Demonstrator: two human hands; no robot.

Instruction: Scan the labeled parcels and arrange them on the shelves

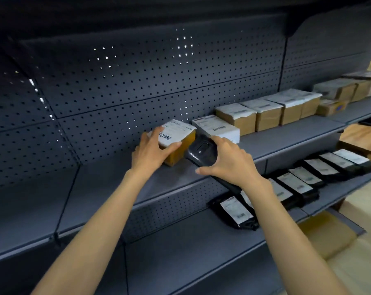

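The left hand (pixel 151 153) grips a small brown parcel (pixel 177 143) near the frame's centre, fingers over its left top edge, thumb curled against its near face. The right hand (pixel 228 161) is wrapped round a black handheld scanner (pixel 201 151), whose long axis runs from lower right up to its head, just right of the parcel. The parcel stands on the upper shelf (pixel 107 182), its white barcode label facing up, its long axis angled toward the pegboard back. Just right lies a white-labelled box (pixel 215 128).
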